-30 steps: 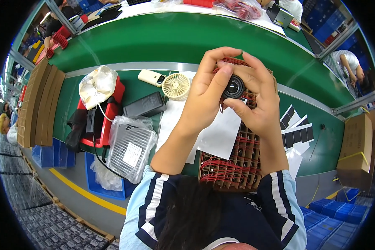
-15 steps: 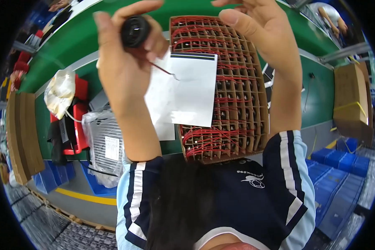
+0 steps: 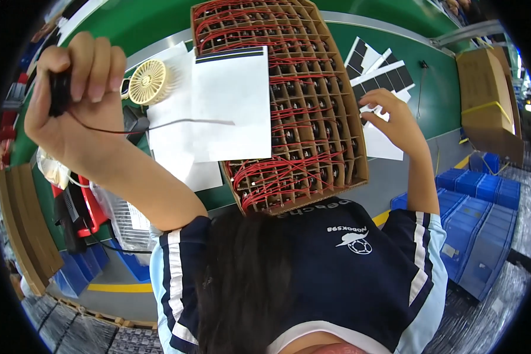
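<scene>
Left hand (image 3: 85, 112) at 10 o'clock: fingers wrapped round small black part (image 3: 60, 94). Thin dark wire (image 3: 159, 125) runs from part toward 3 o'clock, over white paper (image 3: 233, 100). Right hand (image 3: 398, 121) at 2 o'clock: fingers bent, gap between thumb and finger. Cannot tell if it touches striped sheets (image 3: 384, 76) at its 12 o'clock. Brown slotted box (image 3: 348, 97) at 1 o'clock: red wires, dark round bits inside. Cream fan (image 3: 147, 82) at 10 o'clock, near left hand.

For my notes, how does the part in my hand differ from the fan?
The part is black; the fan is cream. The left hand grips the part, while the fan lies untouched. The part trails a thin wire; the fan shows a slatted face.
</scene>
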Tool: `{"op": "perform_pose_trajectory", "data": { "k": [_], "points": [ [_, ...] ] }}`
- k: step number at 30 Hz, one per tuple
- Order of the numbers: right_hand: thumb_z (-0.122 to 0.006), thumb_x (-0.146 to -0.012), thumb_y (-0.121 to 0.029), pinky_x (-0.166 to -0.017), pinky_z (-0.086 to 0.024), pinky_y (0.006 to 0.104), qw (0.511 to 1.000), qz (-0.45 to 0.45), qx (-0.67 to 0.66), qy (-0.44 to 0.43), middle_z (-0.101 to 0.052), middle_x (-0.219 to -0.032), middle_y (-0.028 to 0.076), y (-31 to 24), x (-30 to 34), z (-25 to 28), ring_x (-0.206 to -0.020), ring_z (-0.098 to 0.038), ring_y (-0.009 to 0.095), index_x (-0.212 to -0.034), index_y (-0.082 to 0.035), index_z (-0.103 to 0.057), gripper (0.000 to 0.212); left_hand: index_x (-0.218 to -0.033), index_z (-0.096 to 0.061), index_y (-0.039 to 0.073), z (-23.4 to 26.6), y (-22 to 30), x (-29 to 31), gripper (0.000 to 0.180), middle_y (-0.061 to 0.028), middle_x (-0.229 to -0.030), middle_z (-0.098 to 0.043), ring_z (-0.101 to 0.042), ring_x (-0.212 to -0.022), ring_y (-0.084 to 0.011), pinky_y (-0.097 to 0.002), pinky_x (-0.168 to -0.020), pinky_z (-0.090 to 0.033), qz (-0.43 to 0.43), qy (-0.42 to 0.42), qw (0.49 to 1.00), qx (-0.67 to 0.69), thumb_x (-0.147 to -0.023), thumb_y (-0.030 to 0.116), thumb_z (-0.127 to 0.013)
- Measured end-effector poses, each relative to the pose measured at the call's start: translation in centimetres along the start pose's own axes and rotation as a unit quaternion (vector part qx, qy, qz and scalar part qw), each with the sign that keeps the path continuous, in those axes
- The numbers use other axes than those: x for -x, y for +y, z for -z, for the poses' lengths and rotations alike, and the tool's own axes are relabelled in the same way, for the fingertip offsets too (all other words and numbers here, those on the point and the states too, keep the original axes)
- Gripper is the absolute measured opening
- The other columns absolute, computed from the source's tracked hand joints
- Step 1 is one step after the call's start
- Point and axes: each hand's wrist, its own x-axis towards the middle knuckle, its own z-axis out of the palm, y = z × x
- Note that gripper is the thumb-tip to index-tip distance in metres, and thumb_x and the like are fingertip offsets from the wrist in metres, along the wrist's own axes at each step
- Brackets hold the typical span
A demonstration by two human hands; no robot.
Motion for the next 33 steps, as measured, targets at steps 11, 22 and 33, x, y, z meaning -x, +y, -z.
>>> {"op": "perform_pose_trajectory", "data": {
  "k": [11, 22, 33],
  "points": [
    [-0.064, -0.071, -0.009, -0.059, -0.044, 0.0289, 0.979, -0.108, 0.043, 0.17, -0.056, -0.08, 0.012, 10.7, 1.4, -2.4, -0.067, -0.055, 0.02, -0.077, 0.0, -0.06, 0.012, -0.081, -0.041, 0.007, -1.3, -1.9, -0.8, 0.031, -0.0006, -0.057, -0.034, -0.033, -0.053, -0.0125, -0.0283, -0.055, -0.028, 0.088, 0.01, 0.988, 0.124, -0.078, 0.037, -0.047],
    [-0.061, -0.068, -0.003, -0.071, -0.04, 0.0374, 0.969, -0.125, 0.02, 0.214, -0.052, -0.075, 0.015, 7.0, 1.1, -7.2, -0.078, -0.049, 0.032, -0.068, 0.002, -0.058, 0.006, -0.071, -0.041, 0.002, -2.2, -2.5, -1.0, 0.036, -0.0017, -0.057, -0.029, -0.027, -0.052, -0.0112, -0.026, -0.052, -0.024, 0.086, 0.052, 0.994, -0.04, -0.085, 0.034, -0.036],
    [-0.059, -0.07, -0.001, -0.071, -0.039, 0.0389, 0.949, -0.111, 0.049, 0.293, -0.05, -0.078, 0.016, 5.7, 0.9, -8.8, -0.08, -0.047, 0.034, -0.075, 0.002, -0.052, 0.009, -0.071, -0.048, 0.0, -4.0, -5.4, -1.2, 0.036, -0.0034, -0.062, -0.043, -0.037, -0.057, -0.0087, -0.0216, -0.054, -0.028, 0.084, 0.175, 0.84, -0.506, -0.088, 0.025, -0.027]
  ]
}}
